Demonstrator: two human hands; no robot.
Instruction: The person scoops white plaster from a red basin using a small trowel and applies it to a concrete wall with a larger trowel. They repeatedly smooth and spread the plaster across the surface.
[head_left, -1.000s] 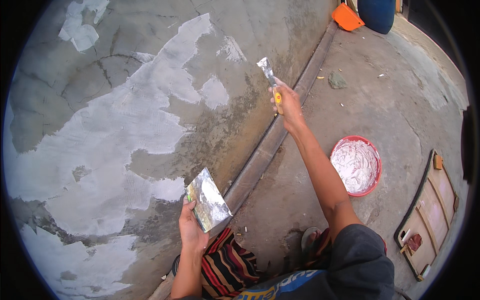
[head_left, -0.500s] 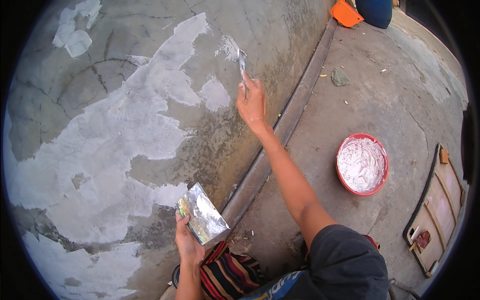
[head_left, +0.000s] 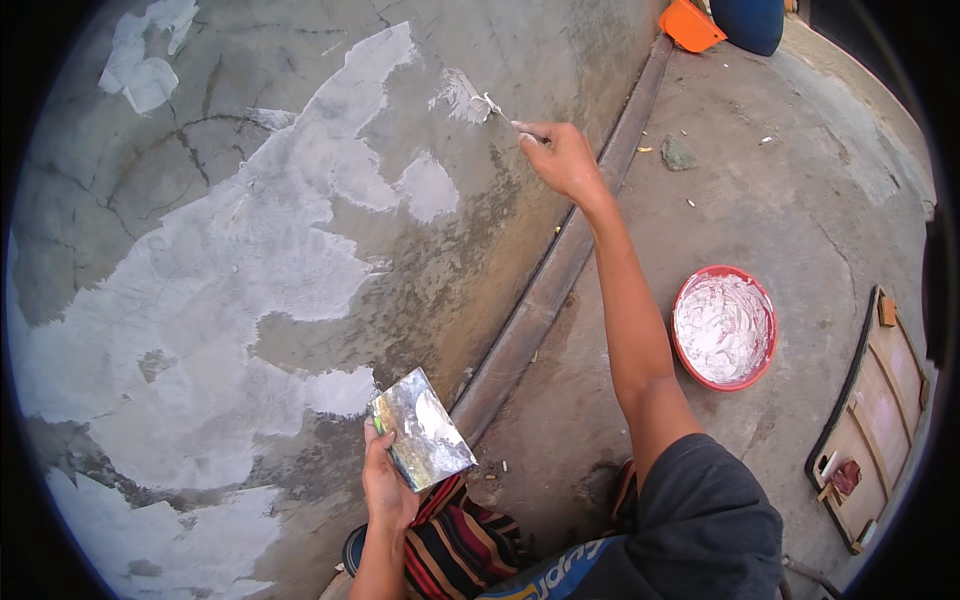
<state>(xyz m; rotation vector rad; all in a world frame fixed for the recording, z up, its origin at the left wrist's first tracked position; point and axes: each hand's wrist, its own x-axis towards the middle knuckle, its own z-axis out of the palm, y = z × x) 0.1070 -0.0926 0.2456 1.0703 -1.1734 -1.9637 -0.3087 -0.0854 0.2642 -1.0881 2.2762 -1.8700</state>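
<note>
My right hand [head_left: 562,157] is closed round the handle of a putty knife [head_left: 503,114], reached out to the cracked grey concrete wall [head_left: 300,80]. White paste clings to the knife's blade, which is at the right edge of a small fresh white smear [head_left: 458,95]. Low in front of me, my left hand [head_left: 386,480] grips a flat rectangular plate [head_left: 420,432] by its left edge, thumb on top. A lump of white paste lies on that plate. Large dried white patches [head_left: 220,270] spread over the wall to the left.
A red bowl [head_left: 680,345] of white paste stands on the concrete floor at right. Beyond it leans or lies a framed wooden panel [head_left: 890,400]. An orange dustpan-like scoop [head_left: 690,25], a blue drum [head_left: 750,22] and a stone [head_left: 678,153] are farther off. A ledge [head_left: 540,300] runs along the wall's foot.
My right hand has moved right, and the knife has turned from nearly upright to slanting, with paste now gathered on its blade. The left hand and plate have shifted slightly right.
</note>
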